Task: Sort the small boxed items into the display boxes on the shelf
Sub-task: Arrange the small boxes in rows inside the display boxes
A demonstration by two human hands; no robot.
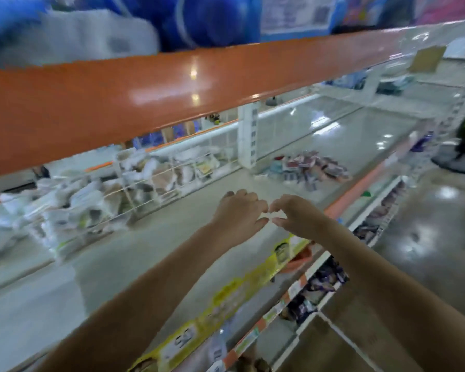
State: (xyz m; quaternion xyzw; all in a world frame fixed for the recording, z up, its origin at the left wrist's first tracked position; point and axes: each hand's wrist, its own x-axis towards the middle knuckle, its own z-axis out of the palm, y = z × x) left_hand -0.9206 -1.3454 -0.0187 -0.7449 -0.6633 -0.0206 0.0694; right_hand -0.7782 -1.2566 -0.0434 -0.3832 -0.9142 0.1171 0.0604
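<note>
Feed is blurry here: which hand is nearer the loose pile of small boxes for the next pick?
Right hand, probably: the pile lies ahead and to its side, while the left hand sits farther over.

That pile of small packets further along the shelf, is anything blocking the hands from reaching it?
Nothing visible does. Bare shelf lies between both hands, left hand and right hand, and the pile of packets. The clear display boxes stand off to the left.

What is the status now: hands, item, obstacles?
Left hand and right hand together over shelf, pinching small pale item. Loose pile beyond. Nothing in the way.
</note>
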